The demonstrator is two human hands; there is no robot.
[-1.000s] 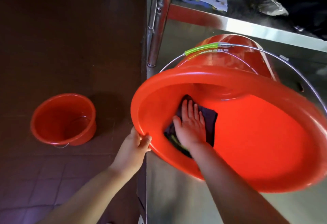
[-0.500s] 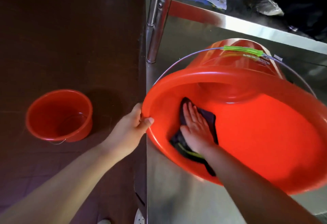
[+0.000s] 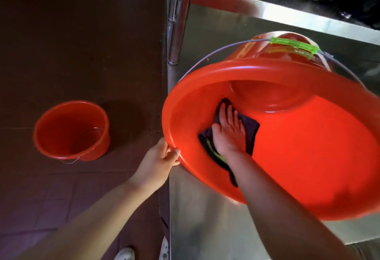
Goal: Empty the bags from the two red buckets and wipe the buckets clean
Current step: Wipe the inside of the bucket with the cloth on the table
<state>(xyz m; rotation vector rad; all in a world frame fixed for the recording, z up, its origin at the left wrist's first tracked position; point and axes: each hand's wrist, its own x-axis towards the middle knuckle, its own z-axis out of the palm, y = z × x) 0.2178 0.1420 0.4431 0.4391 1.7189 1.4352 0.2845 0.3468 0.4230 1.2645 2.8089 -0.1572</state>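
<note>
While the left hand (image 3: pixel 158 158) grips the tilted bucket's (image 3: pixel 308 157) rim, the right hand's (image 3: pixel 229 133) flat fingers press the cloth (image 3: pixel 249 128).

Left hand (image 3: pixel 159 158) apparently curled in a grip; right hand (image 3: pixel 229 131) pressed flat, fingers straight.

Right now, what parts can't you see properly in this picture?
Head view only:
- The big red bucket: its right side is cut off by the frame edge.
- The dark cloth: mostly covered by the right hand pressing it.
- The small red bucket on the floor: too dim to tell if it's clean.
</note>
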